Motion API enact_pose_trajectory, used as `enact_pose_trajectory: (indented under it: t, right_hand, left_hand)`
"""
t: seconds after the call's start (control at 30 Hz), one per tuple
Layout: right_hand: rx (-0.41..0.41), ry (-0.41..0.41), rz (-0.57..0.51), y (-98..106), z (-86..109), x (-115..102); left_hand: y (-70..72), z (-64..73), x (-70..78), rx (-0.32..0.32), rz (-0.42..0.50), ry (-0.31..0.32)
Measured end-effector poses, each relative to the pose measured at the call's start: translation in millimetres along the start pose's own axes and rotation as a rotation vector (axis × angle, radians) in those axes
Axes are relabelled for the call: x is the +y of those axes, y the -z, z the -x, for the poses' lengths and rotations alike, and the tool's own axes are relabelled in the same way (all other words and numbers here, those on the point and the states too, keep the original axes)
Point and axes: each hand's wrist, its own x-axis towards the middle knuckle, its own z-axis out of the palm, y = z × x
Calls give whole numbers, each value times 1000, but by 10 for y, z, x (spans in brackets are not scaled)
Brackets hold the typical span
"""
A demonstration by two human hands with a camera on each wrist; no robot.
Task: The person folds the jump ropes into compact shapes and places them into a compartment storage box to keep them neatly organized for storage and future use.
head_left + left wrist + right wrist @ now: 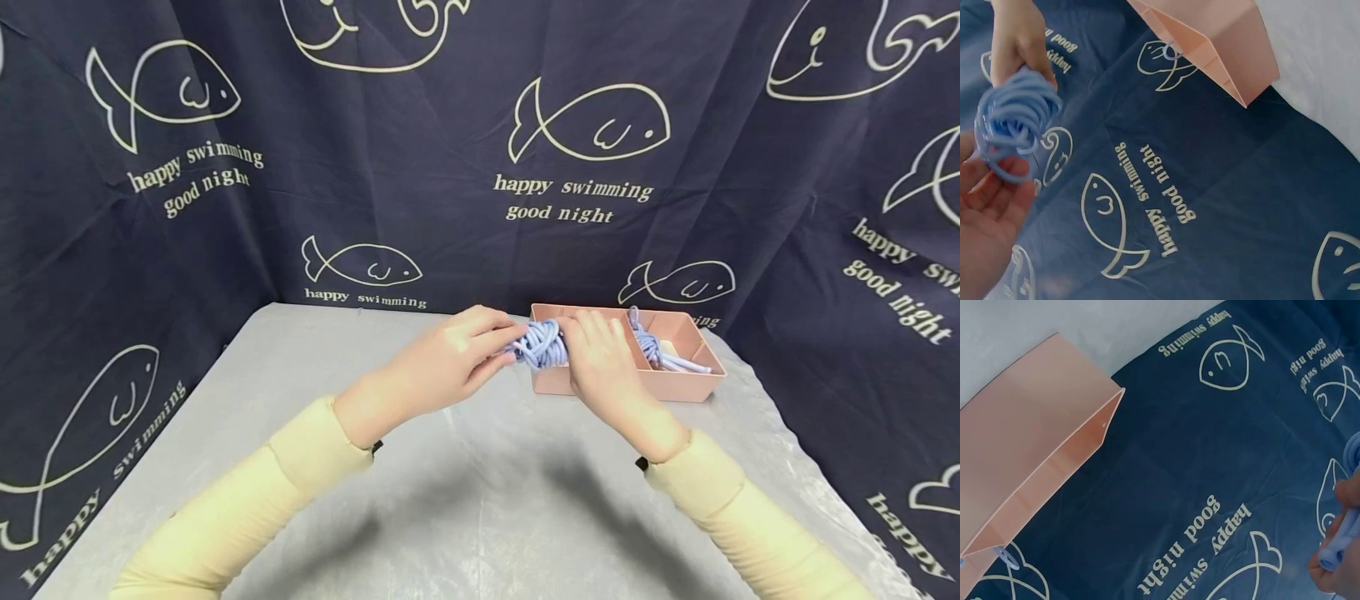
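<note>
A wound bundle of light blue cord [542,344] is held up between both hands, above the table and in front of the box. My left hand [450,354] pinches its left end with thumb and fingers. In the left wrist view a loose loop of the cord [1019,112] hangs at the left fingertips. My right hand [609,367] grips the other end of the bundle. In the right wrist view, cord ends [1332,553] stick out of the right hand's fingers, at the frame's right edge.
A pink divided box [551,383] stands at the table's back right, behind the right hand. Its right compartment holds a second blue cord bundle [651,346], with ends over the rim. Dark fish-print cloth [450,167] hangs around the grey-covered table [480,500].
</note>
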Motion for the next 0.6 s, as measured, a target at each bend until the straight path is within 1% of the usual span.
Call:
enact_pose_trajectory:
  t: [0.03, 0.1, 0.23, 0.27, 0.33, 0.37, 0.43, 0.6]
  right_hand:
    - [-2, -12, -10, 4, -1, 9]
    - [-18, -28, -24, 12, -3, 21]
    - [-38, -42, -36, 20, -13, 25]
    - [-40, -42, -37, 20, -16, 25]
    - [-38, -39, -31, 21, -27, 24]
    - [-38, -38, -28, 22, -31, 23]
    - [-48, -38, -19, 19, -32, 21]
    - [-85, -56, 13, 9, -9, 14]
  left_hand:
    - [-7, -2, 17, -5, -38, -9]
    - [-33, -5, 42, 8, -114, -29]
    - [-98, -14, 70, 93, -290, -50]
    - [-113, -16, 71, 114, -323, -47]
    - [-141, -18, 70, 142, -355, -34]
    - [-152, -17, 67, 148, -349, -23]
    - [-166, -15, 65, 146, -305, 4]
    - [-177, -6, 49, 100, -173, 47]
